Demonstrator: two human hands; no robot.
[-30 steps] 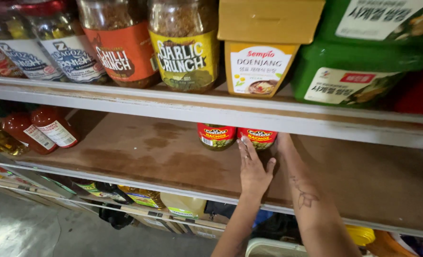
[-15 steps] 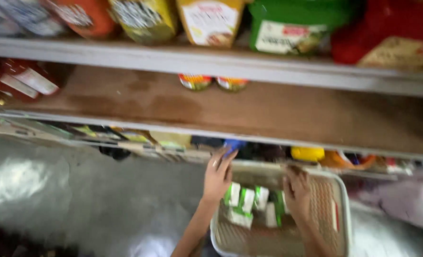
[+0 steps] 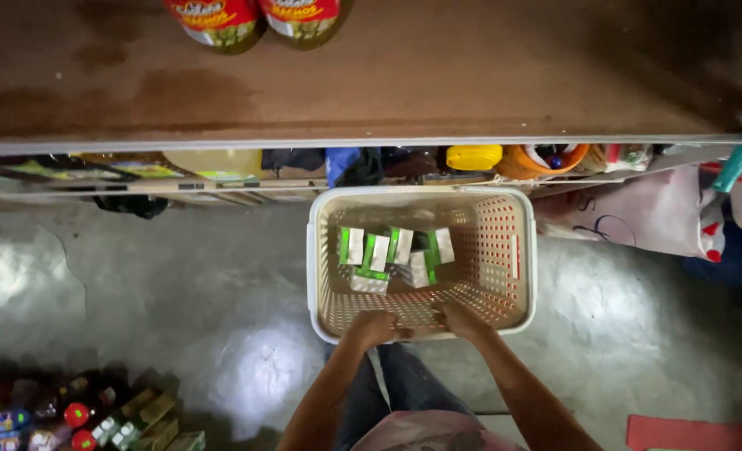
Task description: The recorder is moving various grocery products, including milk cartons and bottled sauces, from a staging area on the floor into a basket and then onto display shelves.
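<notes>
A cream perforated plastic basket [image 3: 521, 250] sits on the grey floor below the shelf. Several small green-and-white cartons [image 3: 392, 255] lie inside it. My left hand [image 3: 373, 324] and my right hand [image 3: 459, 319] both rest at the basket's near rim, fingers curled over the edge. Two red-labelled cans [image 3: 258, 18] stand on the brown wooden shelf [image 3: 438, 83] above.
Under the shelf lie a yellow container [image 3: 474, 156], an orange bowl [image 3: 546, 159] and dark bags. A white printed bag [image 3: 638, 213] leans at the right. Small bottles and boxes [image 3: 95, 418] sit on the floor at the lower left. A red mat [image 3: 688, 434] lies at the lower right.
My hands left the two cans on the shelf and dropped to the basket. The view tilted down; both hands moved from inside the basket to its near rim.
</notes>
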